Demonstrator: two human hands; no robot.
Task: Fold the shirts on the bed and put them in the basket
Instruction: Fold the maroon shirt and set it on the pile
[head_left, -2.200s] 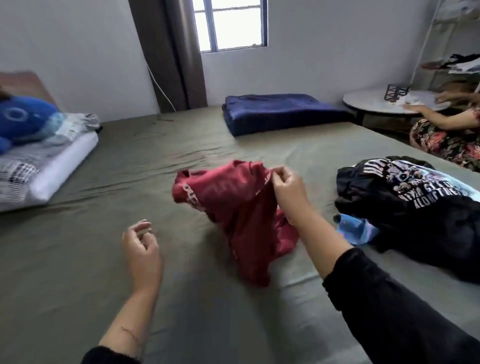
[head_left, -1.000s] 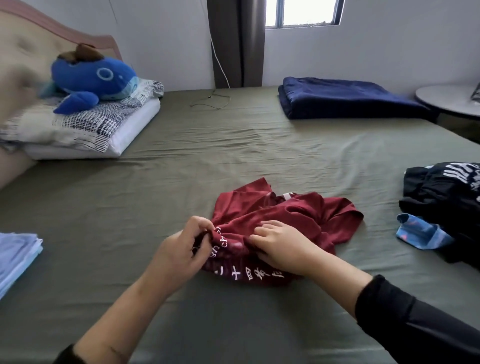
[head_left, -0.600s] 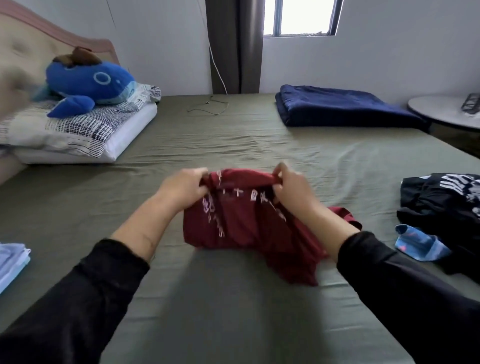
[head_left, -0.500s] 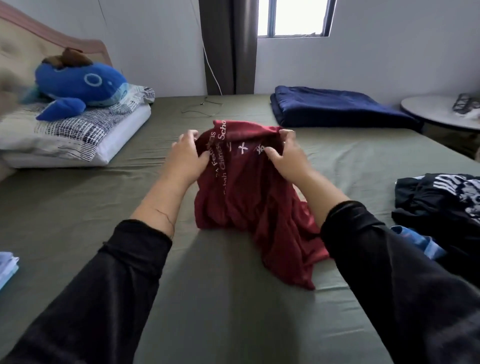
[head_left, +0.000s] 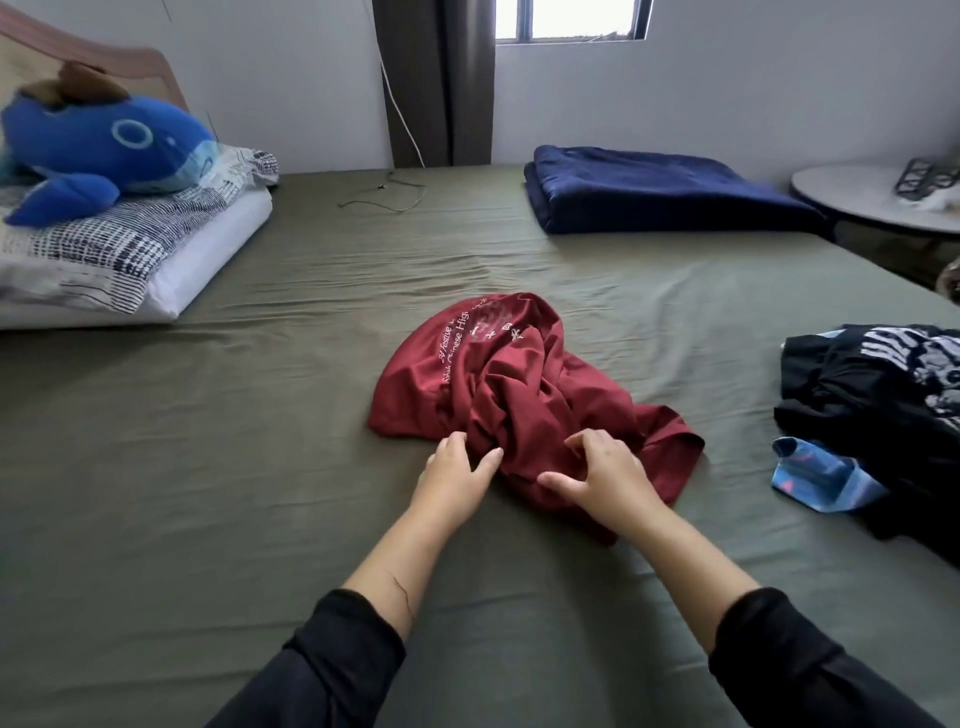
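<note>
Crumpled maroon printed shirt (head_left: 519, 395) lies mid-bed on the olive-green sheet (head_left: 208, 467). Your left hand (head_left: 454, 480) and right hand (head_left: 602, 480) pinch its near edge. Spreading stage; next, you likely need to pull it flat.

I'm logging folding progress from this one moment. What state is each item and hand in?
red shirt: crumpled on the bed, unfolded
left hand: fingers gripping the shirt's near edge
right hand: fingers curled into the shirt's fabric
black shirt: heaped, unfolded
navy blanket: folded flat
blue plush whale: lying on the pillow
</note>
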